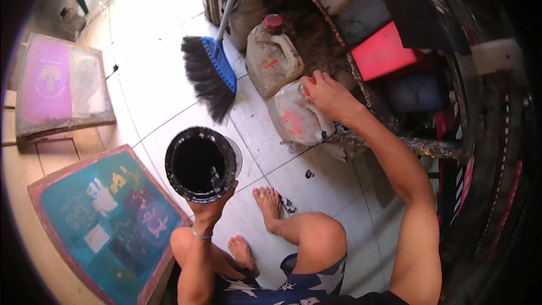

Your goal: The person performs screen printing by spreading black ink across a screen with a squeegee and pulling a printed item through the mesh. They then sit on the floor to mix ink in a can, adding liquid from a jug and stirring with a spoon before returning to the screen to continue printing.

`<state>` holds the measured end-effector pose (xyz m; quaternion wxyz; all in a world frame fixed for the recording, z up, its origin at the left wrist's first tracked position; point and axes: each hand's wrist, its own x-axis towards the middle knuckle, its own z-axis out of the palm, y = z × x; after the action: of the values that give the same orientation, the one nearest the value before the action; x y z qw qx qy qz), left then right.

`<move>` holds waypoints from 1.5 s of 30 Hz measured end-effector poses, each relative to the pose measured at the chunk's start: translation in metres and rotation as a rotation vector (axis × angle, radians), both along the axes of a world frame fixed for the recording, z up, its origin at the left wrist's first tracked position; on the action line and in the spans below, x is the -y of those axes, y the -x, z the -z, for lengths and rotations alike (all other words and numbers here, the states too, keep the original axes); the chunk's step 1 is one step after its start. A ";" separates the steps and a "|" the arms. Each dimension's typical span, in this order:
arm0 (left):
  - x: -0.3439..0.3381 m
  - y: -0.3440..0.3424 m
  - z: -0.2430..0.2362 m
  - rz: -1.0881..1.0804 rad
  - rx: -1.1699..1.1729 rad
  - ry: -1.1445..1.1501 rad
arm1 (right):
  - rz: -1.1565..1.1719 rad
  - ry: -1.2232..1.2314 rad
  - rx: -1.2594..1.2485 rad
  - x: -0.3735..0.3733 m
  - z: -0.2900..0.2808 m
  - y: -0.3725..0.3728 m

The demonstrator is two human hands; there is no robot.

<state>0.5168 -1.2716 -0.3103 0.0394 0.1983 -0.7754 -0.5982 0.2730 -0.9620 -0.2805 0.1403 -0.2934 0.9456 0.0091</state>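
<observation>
My left hand (210, 209) grips a round tub (171, 166) from its near side. The tub has a thick black-coated rim and dark liquid or paint inside. My right hand (332, 99) is closed over the red cap (307, 86) of a translucent plastic jug (292, 120), which stands on the floor with pink-orange smears on its side. Right behind it, touching or nearly so, is a second stained jug (272, 61) with a red cap and a moulded handle. My fingertips partly hide the nearer cap.
A broom (208, 76) with black bristles stands left of the jugs. Two framed printing screens, one purple (51, 82) and one teal (84, 214), lie at the left. On the right, a paint-crusted rack (415, 146) holds a bright pink block (384, 53). My bare feet rest on white floor tiles.
</observation>
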 end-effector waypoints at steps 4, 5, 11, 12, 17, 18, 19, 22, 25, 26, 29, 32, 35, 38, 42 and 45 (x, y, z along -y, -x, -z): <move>0.005 0.028 0.030 0.020 -0.090 0.004 | -0.174 0.002 -0.051 -0.009 -0.010 -0.007; 0.007 0.032 0.038 0.025 -0.114 0.028 | -0.205 0.057 -0.067 -0.010 -0.008 -0.010; 0.013 0.045 0.050 0.019 -0.151 0.066 | 0.199 0.107 -0.052 0.012 -0.037 -0.016; 0.011 0.048 0.047 0.015 -0.147 -0.012 | 0.331 0.055 0.005 0.023 -0.048 -0.018; 0.007 0.058 0.049 0.059 -0.338 0.004 | 0.307 -0.092 -0.101 0.028 -0.020 0.003; 0.010 0.056 0.053 0.056 -0.345 0.028 | 0.251 -0.062 -0.121 0.022 -0.017 0.006; 0.013 0.055 0.055 0.054 -0.353 0.052 | 0.197 0.058 -0.150 0.016 -0.012 0.004; 0.018 0.053 0.051 0.034 -0.366 0.095 | 0.176 0.223 -0.214 0.008 -0.007 -0.002; 0.028 0.051 0.054 0.030 -0.398 0.211 | 0.485 0.011 -0.044 0.040 -0.024 -0.003; 0.029 0.051 0.055 0.034 -0.426 0.204 | 0.463 -0.019 -0.033 0.042 -0.029 -0.003; 0.035 0.050 0.049 0.074 -0.522 0.255 | 0.371 0.002 0.011 0.034 -0.033 -0.004; 0.040 0.053 0.057 0.101 -0.588 0.203 | -0.016 0.091 -0.159 0.010 -0.023 -0.008; 0.042 0.056 0.060 0.120 -0.600 0.250 | -0.331 0.235 -0.261 -0.004 -0.043 -0.012; 0.053 0.053 0.068 0.140 -0.566 0.305 | -0.100 0.292 -0.134 0.007 -0.084 -0.042; 0.085 0.051 0.061 0.241 -0.382 0.349 | 0.293 0.417 0.560 0.006 -0.027 -0.160; 0.101 0.070 0.070 0.305 -0.410 0.483 | 0.491 0.276 0.524 -0.012 0.136 -0.263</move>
<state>0.4470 -1.3722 -0.3801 0.1502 -0.0592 -0.8913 -0.4237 0.5361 -0.9499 -0.4160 0.3345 -0.0667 0.9121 -0.2275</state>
